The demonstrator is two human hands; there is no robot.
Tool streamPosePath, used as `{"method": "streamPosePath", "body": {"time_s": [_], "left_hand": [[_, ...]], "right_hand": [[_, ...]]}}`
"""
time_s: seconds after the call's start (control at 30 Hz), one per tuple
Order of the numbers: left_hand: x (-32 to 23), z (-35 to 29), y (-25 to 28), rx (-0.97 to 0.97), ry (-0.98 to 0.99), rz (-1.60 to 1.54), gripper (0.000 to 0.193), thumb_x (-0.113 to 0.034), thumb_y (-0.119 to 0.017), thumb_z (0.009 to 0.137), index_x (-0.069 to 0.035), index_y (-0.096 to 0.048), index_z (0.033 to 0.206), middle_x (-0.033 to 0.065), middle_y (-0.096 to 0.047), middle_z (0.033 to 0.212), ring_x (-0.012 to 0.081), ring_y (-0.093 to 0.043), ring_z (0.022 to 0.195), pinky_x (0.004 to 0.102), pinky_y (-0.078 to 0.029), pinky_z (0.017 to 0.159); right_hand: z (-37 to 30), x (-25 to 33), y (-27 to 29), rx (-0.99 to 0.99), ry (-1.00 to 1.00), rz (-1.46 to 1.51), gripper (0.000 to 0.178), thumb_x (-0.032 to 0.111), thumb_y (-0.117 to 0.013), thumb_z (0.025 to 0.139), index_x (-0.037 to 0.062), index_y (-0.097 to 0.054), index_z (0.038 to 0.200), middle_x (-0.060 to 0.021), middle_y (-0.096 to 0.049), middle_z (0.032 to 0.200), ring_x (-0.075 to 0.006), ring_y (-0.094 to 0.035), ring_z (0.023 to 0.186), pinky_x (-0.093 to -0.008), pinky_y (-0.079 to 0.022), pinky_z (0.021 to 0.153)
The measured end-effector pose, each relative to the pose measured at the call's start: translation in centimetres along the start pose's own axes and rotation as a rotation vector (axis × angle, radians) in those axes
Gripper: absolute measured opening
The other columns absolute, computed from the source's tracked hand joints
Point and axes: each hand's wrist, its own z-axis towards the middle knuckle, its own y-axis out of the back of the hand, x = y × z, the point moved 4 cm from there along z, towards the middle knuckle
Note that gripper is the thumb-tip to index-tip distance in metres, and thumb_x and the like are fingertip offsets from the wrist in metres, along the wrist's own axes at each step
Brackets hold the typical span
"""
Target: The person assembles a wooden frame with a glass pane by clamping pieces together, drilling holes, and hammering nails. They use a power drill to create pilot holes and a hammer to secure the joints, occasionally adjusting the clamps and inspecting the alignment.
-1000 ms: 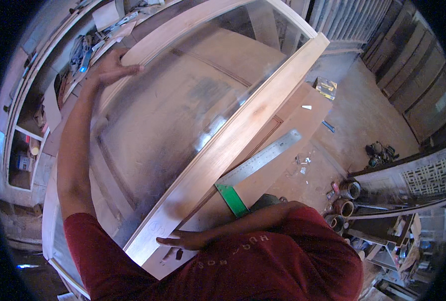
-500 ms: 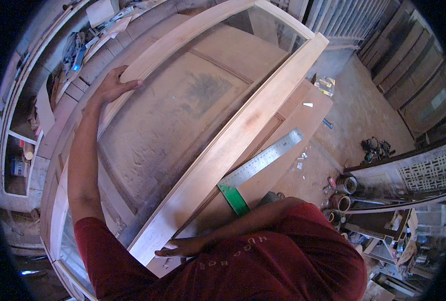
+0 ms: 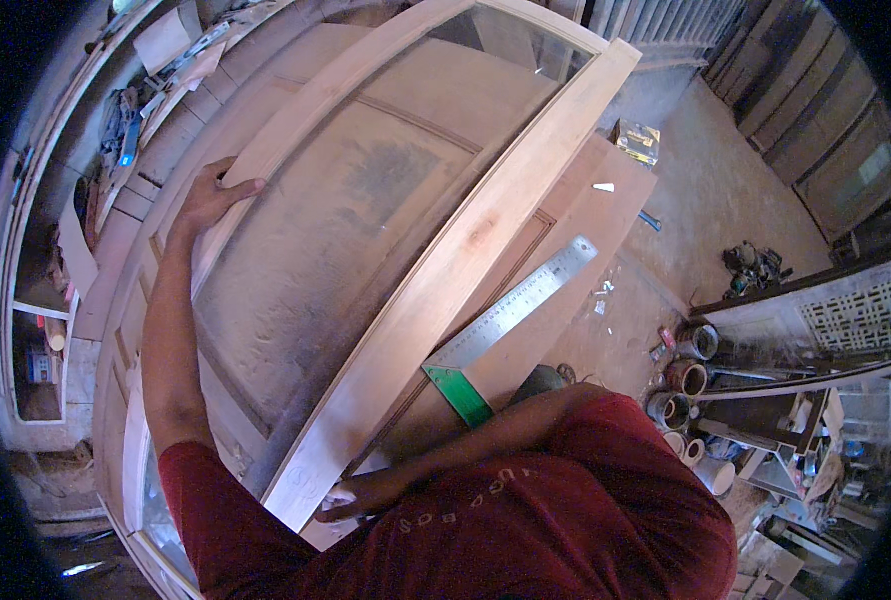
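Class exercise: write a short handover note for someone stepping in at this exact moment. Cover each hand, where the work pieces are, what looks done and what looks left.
Left hand: gripping the far rail of the glazed wooden frame, arm stretched out.
Right hand: on the near bottom corner of the same frame.
The frame is tilted up on edge above a flat wooden panel.
A steel square with a green handle lies on that panel beside the frame.
Done: frame is held at both sides.
Left: it is not yet lying flat or set down anywhere.

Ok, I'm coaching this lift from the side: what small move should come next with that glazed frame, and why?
Probably keep it tilted and ease it clear of the try square: the left hand grips the far stile, the right hand the near corner of the wooden frame, directly above the square.
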Motion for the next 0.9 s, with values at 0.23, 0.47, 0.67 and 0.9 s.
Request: {"method": "streamPosePath", "body": {"time_s": [0.23,0.47,0.67,0.9], "left_hand": [[2.0,-0.1,0.4,-0.046,0.008,0.051,0.084,-0.054,-0.079,0.069,0.003,-0.057,0.127,0.0221,-0.059,0.125,0.0306,-0.055,0.119,0.0420,-0.039,0.103],[2.4,0.3,0.8,-0.160,0.048,0.100,0.070,-0.051,-0.080,0.069,0.002,-0.066,0.112,0.0186,-0.066,0.112,0.0269,-0.061,0.108,0.0383,-0.044,0.095],[1.8,1.4,-1.0,-0.020,0.005,0.159,0.069,-0.051,-0.080,0.069,0.002,-0.067,0.111,0.0200,-0.062,0.114,0.0268,-0.061,0.103,0.0363,-0.048,0.087],[5.2,2.2,-3.7,-0.023,0.058,0.270,0.085,-0.056,-0.078,0.069,0.005,-0.057,0.124,0.0207,-0.061,0.112,0.0297,-0.059,0.103,0.0381,-0.047,0.087]], "right_hand": [[-14.7,17.9,10.3,-0.475,0.249,-0.692,0.030,0.024,-0.065,0.085,0.0033,-0.064,0.106,-0.0209,-0.062,0.109,-0.0361,-0.060,0.103,-0.0453,-0.048,0.090],[-23.2,18.1,19.6,-1.021,-0.167,-1.805,0.064,0.054,-0.062,0.080,0.0264,-0.049,0.136,-0.0079,-0.040,0.147,-0.0349,-0.030,0.139,-0.0577,-0.023,0.112],[-23.2,16.4,20.4,-1.092,-0.206,-1.794,0.071,0.061,-0.059,0.074,0.0330,-0.047,0.138,-0.0049,-0.035,0.150,-0.0337,-0.028,0.140,-0.0601,-0.018,0.114],[-23.5,16.8,20.5,-1.082,-0.163,-1.775,0.069,0.062,-0.059,0.075,0.0319,-0.049,0.136,-0.0033,-0.039,0.148,-0.0311,-0.033,0.138,-0.0598,-0.021,0.113]]}}
